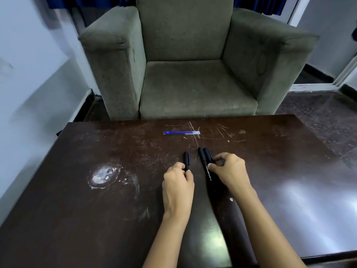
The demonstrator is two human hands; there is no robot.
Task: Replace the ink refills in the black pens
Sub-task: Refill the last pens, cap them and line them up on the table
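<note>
While fingers pinch black pens, the scratched dark table fronts a seemingly grey armchair.

Both bare forearms reach forward from the lower edge, palms down. The left hand is curled, its thumb and fingertips closed in a grip on one black pen. The right hand is arched, its thumb and forefinger pinching a pen pair.
</note>
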